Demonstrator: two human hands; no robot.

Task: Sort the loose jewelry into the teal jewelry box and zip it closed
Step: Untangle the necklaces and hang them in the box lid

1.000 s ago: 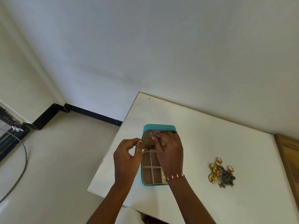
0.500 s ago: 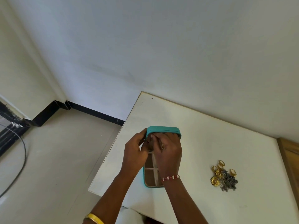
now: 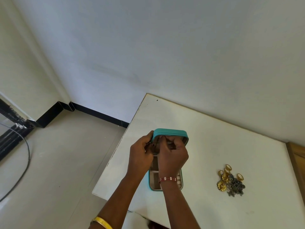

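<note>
Left hand (image 3: 141, 155) has moved in beside the right hand (image 3: 172, 156); both grips pinch something small inside the box (image 3: 170, 132) lid. Jewelry (image 3: 231, 182) waits near the counter's right edge.

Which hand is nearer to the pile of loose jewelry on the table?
Right. The right hand is over the teal jewelry box, left of the jewelry pile; the left hand is farther left.
</note>
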